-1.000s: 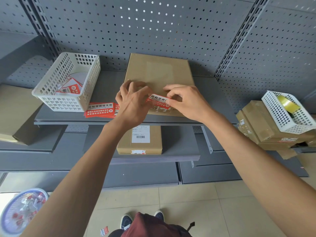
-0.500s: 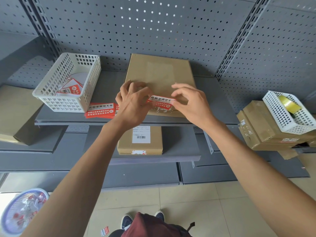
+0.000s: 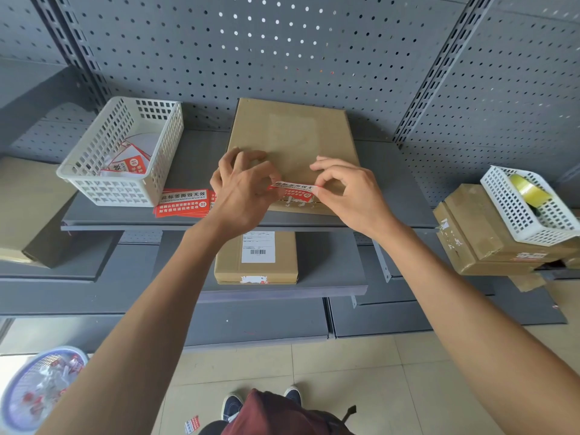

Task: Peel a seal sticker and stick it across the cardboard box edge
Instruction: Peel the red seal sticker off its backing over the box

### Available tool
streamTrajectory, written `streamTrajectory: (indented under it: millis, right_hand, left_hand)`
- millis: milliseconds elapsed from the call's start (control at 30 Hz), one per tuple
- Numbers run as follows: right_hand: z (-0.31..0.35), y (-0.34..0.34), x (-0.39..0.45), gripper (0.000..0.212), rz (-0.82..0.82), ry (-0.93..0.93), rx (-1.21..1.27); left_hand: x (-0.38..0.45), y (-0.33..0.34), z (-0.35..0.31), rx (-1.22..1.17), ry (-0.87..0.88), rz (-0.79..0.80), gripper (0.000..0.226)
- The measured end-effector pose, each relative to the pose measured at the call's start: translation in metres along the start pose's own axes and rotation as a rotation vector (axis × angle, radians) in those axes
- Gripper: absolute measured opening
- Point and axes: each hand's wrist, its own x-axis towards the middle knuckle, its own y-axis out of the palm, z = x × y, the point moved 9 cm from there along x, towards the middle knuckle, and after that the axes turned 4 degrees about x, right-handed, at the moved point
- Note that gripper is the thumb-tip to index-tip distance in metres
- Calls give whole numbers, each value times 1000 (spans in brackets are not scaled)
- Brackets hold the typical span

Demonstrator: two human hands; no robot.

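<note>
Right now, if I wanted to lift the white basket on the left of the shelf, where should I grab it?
Grip the white basket by its near rim, coming from above: the top is open, the lattice walls offer finger holds, and the red stickers lie against its right front corner.

Quick count: two hands, the left hand (image 3: 243,191) and right hand (image 3: 351,196), sharing one seal sticker (image 3: 293,191). Cardboard boxes: one big box (image 3: 292,142) on the top shelf, one labelled box (image 3: 255,257) on the shelf below, plus a stack on the right (image 3: 480,237) I can't count exactly. Two white baskets, the left basket (image 3: 122,155) and right basket (image 3: 527,205), one pile of red stickers (image 3: 183,204), and one stray sticker (image 3: 192,423) on the floor.
</note>
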Motion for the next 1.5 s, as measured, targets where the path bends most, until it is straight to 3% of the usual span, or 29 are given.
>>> streamTrajectory:
  millis: [400,700,833,933,1100,1233,1500]
  right_hand:
    - [0,2,-2,17,27,28,27]
    - [-4,0,-2,8,31,55,113]
    - [-9,1,-2,2,10,92,204]
    - [-12,0,0,6,-24,131,319]
    - [-10,-1,-1,15,-69,179,428]
    - [-6,-2,-2,16,-99,179,463]
    - [-1,-8,-6,30,-214,196,535]
  left_hand:
    - [-2,-1,-1,-18,15,14,14]
    - [1,-2,3,-40,8,33,20]
    - [0,-4,5,-93,-2,38,13]
    - [-1,-6,7,-141,-17,40,10]
    - [0,-8,7,-208,-27,58,25]
    - [2,-9,9,-271,-42,60,8]
    - [8,-15,13,-457,-86,42,12]
